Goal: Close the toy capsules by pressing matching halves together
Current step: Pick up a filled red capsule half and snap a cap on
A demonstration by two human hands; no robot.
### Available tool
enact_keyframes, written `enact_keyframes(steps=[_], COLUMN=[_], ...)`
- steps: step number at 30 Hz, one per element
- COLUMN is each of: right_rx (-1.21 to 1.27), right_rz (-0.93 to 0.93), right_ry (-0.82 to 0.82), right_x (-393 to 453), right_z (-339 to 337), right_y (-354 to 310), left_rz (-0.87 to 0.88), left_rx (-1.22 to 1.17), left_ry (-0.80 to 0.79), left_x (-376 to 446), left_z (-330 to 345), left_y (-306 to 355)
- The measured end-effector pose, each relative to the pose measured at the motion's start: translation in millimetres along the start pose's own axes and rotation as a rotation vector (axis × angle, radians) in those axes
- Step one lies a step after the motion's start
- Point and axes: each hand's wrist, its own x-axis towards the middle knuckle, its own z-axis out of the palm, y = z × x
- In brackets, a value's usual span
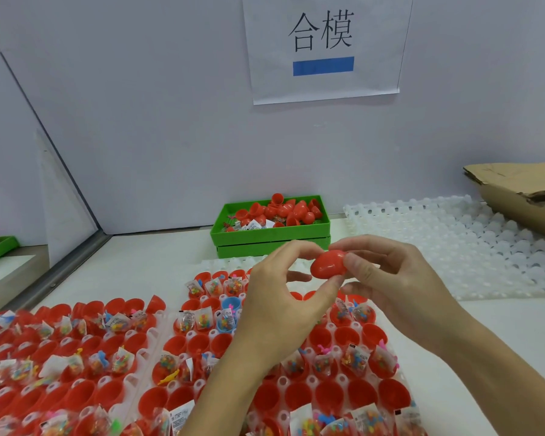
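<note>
Across the lower frame, a white counter is covered by trays of red capsule halves. At centre, a green bin is seen. Just below it, a red capsule is pinched between the left hand and right hand, each grip curled round it.

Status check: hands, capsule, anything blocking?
Both hands up over the trays: left hand and right hand pinching one red capsule. Seam hidden, closure unconfirmed. Nothing in the way; open halves in white tray below.
</note>
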Motion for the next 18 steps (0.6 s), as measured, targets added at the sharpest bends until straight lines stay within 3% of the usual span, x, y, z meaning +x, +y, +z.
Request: enact_keyframes(steps=[6,13,18], right_rx=[-0.029,-0.056,-0.079], right_rz=[-0.058,-0.046,-0.058], right_ry=[0.060,0.105,0.116], right_x=[0.0,0.2,0.3], right_z=[4.0,10.9,8.5], right_y=[7.0,12.8,16.0], left_rz=[-0.029,0.062,0.101], left_rx=[-0.116,0.126,0.192], left_ry=[0.051,0.175,0.145], left_x=[-0.4,-3.7,-4.9], left_z=[2.9,14.7,15.4], left_y=[-5.0,-8.4,-0.4])
